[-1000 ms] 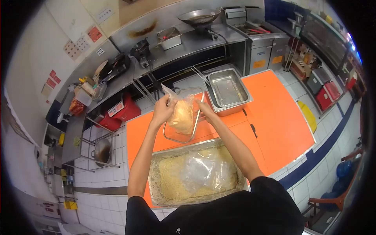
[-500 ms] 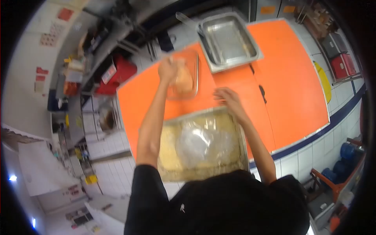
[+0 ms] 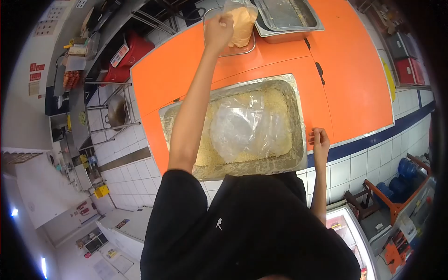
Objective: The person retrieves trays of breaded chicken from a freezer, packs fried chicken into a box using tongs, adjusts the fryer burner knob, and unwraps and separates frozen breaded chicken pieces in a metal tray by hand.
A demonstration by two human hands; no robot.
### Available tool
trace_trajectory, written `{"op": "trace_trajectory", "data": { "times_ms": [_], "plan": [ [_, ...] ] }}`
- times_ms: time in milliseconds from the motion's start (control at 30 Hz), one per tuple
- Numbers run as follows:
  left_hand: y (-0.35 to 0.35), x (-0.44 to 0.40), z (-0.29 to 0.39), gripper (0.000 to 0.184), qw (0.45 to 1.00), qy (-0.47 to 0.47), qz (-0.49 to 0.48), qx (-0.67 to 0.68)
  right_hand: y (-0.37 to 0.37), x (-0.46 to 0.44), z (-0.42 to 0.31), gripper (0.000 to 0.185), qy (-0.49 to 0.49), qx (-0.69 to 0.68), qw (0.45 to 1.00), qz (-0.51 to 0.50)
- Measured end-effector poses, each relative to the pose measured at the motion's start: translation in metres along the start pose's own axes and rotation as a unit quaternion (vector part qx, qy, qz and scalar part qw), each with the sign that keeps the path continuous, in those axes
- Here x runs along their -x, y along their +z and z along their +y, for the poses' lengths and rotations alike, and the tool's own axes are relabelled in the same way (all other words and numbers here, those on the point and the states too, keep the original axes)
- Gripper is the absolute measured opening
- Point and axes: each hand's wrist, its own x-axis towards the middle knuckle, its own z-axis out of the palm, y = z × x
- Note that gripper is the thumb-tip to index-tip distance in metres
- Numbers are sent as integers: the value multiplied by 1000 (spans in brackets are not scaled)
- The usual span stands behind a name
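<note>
On black cloth shirt (image 3: 261, 233): 1 white bird emblem (image 3: 219, 224). Right hand (image 3: 320, 142) loosely half-open beside grey metal tray (image 3: 301, 122). Beyond, clear plastic bag of orange contents (image 3: 244, 24) right against left hand (image 3: 219, 31); can't tell if gripped. Red wall notices (image 3: 35, 76) too small to read.

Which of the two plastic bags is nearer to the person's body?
The clear bag in the large tray; the orange-filled bag is farther away, at the left hand.
</note>
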Motion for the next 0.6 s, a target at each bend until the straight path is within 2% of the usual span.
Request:
{"op": "trace_trajectory", "data": {
  "times_ms": [67,100,133,167,200,267,300,367,400,467,500,567,600],
  "plan": [
    [-43,70,21,30,995,-1,-52,84,10,16,-13,22,-27,44,999,10],
    [-58,111,25,27,993,-40,-48,97,17,26,-23,21,-90,107,989,42],
    [-71,150,11,28,992,-9,-65,105,24,34,-32,20,-154,169,971,74],
    [-84,188,2,28,988,-54,-88,117,29,44,-36,17,-188,193,960,79],
    [-99,224,-3,29,981,-115,-135,81,37,52,-40,17,-201,194,957,82],
    [-104,290,-32,37,996,-25,-76,-48,61,69,-40,16,-248,192,949,44],
    [-108,310,-30,37,997,-27,-64,-42,75,75,-39,25,-247,207,946,-29],
    [-111,343,-24,51,979,18,-95,-182,113,78,-44,47,-376,336,857,-104],
    [-112,347,-26,51,980,13,-81,-180,133,76,-41,47,-387,340,850,-108],
    [-119,354,-37,60,983,-87,-155,-55,170,76,-29,61,-403,472,775,-123],
    [-123,356,-46,60,985,-86,-143,-54,183,75,-31,61,-414,472,769,-121],
    [-133,358,-55,54,981,-120,-139,-66,199,76,-34,56,-342,459,797,-194],
    [-140,360,-57,54,982,-116,-133,-62,204,78,-34,56,-347,461,794,-189]
  ]
}}
